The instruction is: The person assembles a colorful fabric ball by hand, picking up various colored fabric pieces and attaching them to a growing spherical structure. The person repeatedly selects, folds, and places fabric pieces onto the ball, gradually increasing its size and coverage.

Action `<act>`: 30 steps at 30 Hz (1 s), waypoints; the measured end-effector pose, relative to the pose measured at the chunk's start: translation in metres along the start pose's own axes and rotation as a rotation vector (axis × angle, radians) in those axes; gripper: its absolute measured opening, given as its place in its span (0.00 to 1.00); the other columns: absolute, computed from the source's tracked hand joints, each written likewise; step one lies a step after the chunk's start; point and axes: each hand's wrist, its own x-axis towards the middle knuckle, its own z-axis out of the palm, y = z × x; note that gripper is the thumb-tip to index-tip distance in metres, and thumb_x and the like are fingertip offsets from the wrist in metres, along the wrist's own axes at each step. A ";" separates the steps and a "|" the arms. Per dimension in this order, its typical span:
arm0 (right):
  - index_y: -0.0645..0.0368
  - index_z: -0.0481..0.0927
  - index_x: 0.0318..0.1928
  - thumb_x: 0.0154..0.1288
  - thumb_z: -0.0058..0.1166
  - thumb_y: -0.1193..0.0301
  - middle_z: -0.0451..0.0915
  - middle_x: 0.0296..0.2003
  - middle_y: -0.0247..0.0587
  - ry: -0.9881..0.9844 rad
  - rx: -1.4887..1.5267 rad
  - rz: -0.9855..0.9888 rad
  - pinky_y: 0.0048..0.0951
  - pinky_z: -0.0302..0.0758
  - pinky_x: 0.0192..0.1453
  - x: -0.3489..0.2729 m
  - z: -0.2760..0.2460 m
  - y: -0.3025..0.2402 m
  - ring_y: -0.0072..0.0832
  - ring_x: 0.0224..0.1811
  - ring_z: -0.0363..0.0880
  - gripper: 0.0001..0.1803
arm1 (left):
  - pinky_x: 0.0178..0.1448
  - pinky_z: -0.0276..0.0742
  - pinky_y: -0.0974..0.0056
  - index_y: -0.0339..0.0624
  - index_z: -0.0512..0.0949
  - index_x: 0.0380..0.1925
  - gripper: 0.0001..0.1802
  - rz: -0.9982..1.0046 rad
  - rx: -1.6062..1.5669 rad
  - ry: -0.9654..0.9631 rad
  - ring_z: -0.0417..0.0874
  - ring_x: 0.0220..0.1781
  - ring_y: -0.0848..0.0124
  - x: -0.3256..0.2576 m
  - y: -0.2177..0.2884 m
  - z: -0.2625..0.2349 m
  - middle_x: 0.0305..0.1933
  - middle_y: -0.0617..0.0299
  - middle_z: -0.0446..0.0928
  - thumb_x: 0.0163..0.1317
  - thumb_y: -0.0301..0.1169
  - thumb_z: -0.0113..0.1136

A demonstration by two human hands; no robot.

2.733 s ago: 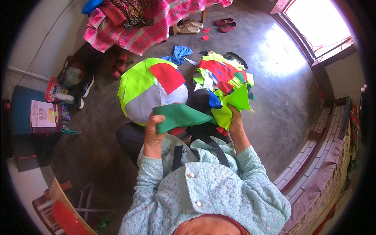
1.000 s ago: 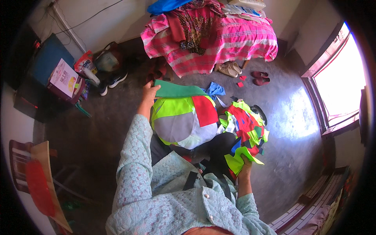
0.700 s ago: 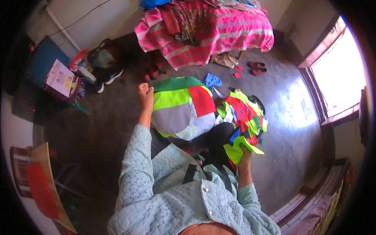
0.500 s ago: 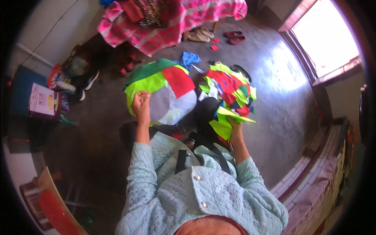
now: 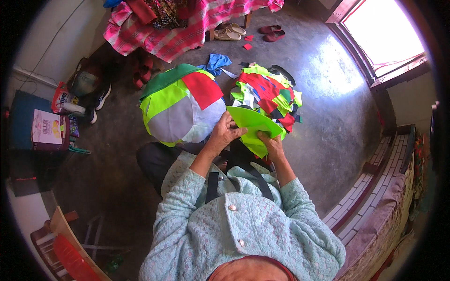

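In front of my lap I hold a bright yellow-green cloth piece (image 5: pixel 255 122) between both hands. My left hand (image 5: pixel 221 136) is closed at its left edge, thumb and fingers meeting there. My right hand (image 5: pixel 273 146) pinches its lower right side, thumb on top. Just beyond my left hand sits a large round bundle (image 5: pixel 176 114) covered with green, yellow-green, red, grey and white cloth. To its right lies a heap of loose cloth scraps (image 5: pixel 267 91), mostly red and yellow-green with some white and black.
A blue cloth (image 5: pixel 218 63) lies behind the bundle. Farther back are beige shoes (image 5: pixel 228 34), dark red shoes (image 5: pixel 273 33) and a pink checked cover (image 5: pixel 173 40) over furniture. At left stands a box (image 5: pixel 47 129); at right, a bench-like frame (image 5: pixel 361 187).
My left hand has left the round bundle and moved right to the yellow-green cloth. My right hand has shifted slightly left, and the cloth is now spread between both hands.
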 end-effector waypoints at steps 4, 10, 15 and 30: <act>0.58 0.76 0.52 0.63 0.59 0.76 0.79 0.44 0.32 -0.032 -0.040 -0.003 0.26 0.74 0.51 0.000 -0.001 0.000 0.23 0.45 0.77 0.16 | 0.54 0.74 0.66 0.37 0.70 0.56 0.28 -0.080 -0.171 0.059 0.79 0.50 0.71 0.008 -0.005 -0.003 0.51 0.58 0.78 0.60 0.37 0.66; 0.59 0.75 0.54 0.58 0.61 0.79 0.80 0.46 0.34 -0.080 -0.097 0.054 0.26 0.74 0.53 0.002 0.001 -0.009 0.23 0.47 0.78 0.22 | 0.48 0.76 0.70 0.36 0.78 0.43 0.14 -0.057 -0.260 0.131 0.81 0.40 0.76 0.007 0.001 0.001 0.38 0.64 0.81 0.62 0.34 0.63; 0.61 0.73 0.56 0.56 0.63 0.79 0.80 0.46 0.34 -0.060 -0.095 0.071 0.26 0.74 0.54 0.004 0.009 -0.018 0.23 0.47 0.78 0.25 | 0.48 0.79 0.67 0.37 0.77 0.45 0.15 -0.012 -0.384 0.202 0.82 0.41 0.74 0.007 -0.002 -0.002 0.41 0.63 0.80 0.63 0.34 0.62; 0.62 0.74 0.50 0.56 0.58 0.78 0.80 0.40 0.34 0.017 -0.223 0.068 0.23 0.74 0.46 0.006 -0.010 0.004 0.20 0.41 0.77 0.19 | 0.52 0.80 0.57 0.40 0.72 0.53 0.17 0.150 -0.585 0.447 0.82 0.49 0.64 -0.007 0.009 -0.041 0.50 0.57 0.78 0.67 0.36 0.55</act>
